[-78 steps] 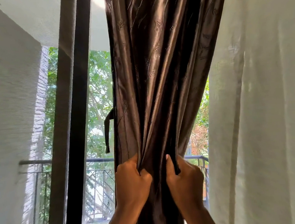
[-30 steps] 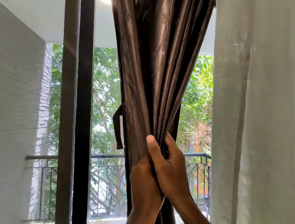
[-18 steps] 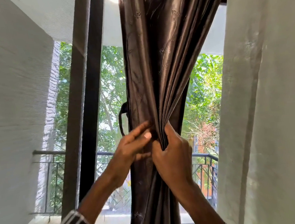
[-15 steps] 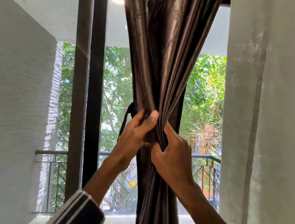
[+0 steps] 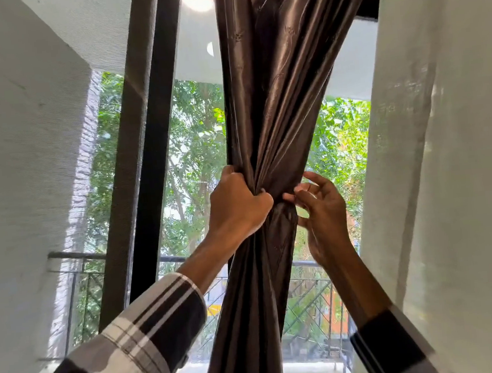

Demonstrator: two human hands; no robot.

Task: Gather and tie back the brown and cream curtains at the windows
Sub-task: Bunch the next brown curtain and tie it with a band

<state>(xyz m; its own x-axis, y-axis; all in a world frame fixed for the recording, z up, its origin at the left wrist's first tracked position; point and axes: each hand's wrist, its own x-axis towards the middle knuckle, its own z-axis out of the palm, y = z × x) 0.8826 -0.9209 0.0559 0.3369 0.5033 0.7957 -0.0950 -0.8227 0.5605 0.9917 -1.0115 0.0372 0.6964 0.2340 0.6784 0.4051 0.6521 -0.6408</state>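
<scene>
Brown curtain (image 5: 264, 101) hangs bunched in the middle of the window in the head view, cinched to a narrow waist where the left hand (image 5: 237, 205) has its fingers curled tight round the gathered folds. Right hand (image 5: 321, 206) sits just beside that waist, fingers (image 5: 312, 177) loosely bent with the tips touching the fabric, gripping nothing I can make out. Cream curtain (image 5: 450, 153) hangs loose at the right edge, a dark window frame (image 5: 146, 153) stands at the left, and a balcony railing (image 5: 75, 257) shows beyond.
</scene>
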